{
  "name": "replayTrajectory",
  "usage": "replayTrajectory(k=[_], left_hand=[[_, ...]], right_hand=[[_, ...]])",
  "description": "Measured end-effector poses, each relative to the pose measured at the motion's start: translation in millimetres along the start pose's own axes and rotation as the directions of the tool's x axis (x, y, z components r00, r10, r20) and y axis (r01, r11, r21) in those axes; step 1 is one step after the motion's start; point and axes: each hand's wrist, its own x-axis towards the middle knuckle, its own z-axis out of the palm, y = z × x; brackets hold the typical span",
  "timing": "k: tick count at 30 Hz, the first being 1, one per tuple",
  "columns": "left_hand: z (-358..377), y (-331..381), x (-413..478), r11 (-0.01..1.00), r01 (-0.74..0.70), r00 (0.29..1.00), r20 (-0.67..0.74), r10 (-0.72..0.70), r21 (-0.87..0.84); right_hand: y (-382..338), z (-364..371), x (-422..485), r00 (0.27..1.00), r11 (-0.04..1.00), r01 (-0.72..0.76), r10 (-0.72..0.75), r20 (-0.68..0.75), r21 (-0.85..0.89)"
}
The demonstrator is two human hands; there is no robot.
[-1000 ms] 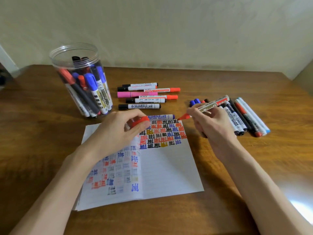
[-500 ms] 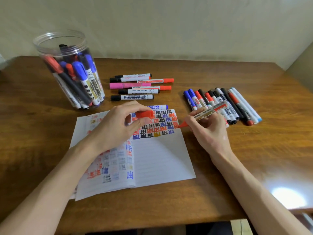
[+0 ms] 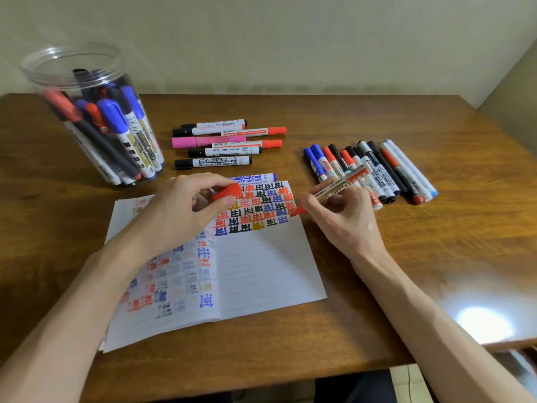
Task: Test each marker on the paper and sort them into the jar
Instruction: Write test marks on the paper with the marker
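The right hand (image 3: pixel 345 219) holds the uncapped red marker (image 3: pixel 334 189) like a pen. Its thumb and fingers are curled round the barrel, and the red tip points down and to the left of the grip, at the right edge of the paper (image 3: pixel 261 263). If the tip really touches the sheet, I cannot tell. The left hand (image 3: pixel 186 210) pinches the red cap (image 3: pixel 225 193) between thumb and forefinger, above the upper part of the paper. Between the two hands are several lines of coloured marks (image 3: pixel 255 210) in red, black, blue and one yellow.

Just behind the right hand lies a row of markers (image 3: pixel 392 170), side by side on the table (image 3: pixel 377 117). The back end of the held marker passes in front of the near ends of some of them. Just behind the left fingers a blue marker (image 3: pixel 252 178) lies along the top edge of the paper, and its left end is hidden by these fingers. Further behind is a group of markers (image 3: pixel 220 141) lying crosswise, one of them pink. Well to the left of the left hand and behind it stands the clear jar (image 3: pixel 87 117), upright and open, with many markers leaning inside. The left forearm covers part of the left page.
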Motion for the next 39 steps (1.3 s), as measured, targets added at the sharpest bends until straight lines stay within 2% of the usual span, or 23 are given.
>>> replayTrajectory(k=[6,9,14,22,30,36,39], left_hand=[[-0.1,2.1,-0.6,1.0,-0.005,1.0,0.002,0.005,-0.008],[0.1,1.8,-0.3,1.0,-0.003,1.0,0.002,0.003,-0.009],[0.7,1.2,0.2,1.0,-0.016,1.0,-0.005,0.016,-0.005],[1.1,1.0,-0.1,1.0,-0.009,1.0,-0.004,0.009,-0.011],[0.7,0.7,0.6,1.0,-0.028,1.0,-0.013,0.028,-0.01],[0.9,-1.8,1.4,1.0,-0.026,1.0,-0.014,0.026,0.01],[0.5,-1.4,1.2,1.0,-0.024,1.0,-0.012,0.024,0.009]], right_hand=[[-0.8,0.2,0.0,1.0,0.998,0.024,-0.023,0.015,-0.058],[0.6,0.4,0.5,0.999,0.999,-0.022,0.02,-0.029,-0.041],[-1.6,-0.3,-0.9,0.999,0.999,-0.031,0.031,-0.023,-0.017],[-2.4,-0.4,-1.1,0.999,0.997,0.039,-0.037,0.034,-0.062],[-2.5,-0.9,-1.6,0.999,0.999,-0.038,0.038,-0.024,-0.015],[-4.7,-0.7,-2.8,0.999,0.999,0.033,-0.032,0.036,-0.039],[-3.3,0.2,-2.6,0.999,0.998,0.029,-0.028,0.022,-0.053]])
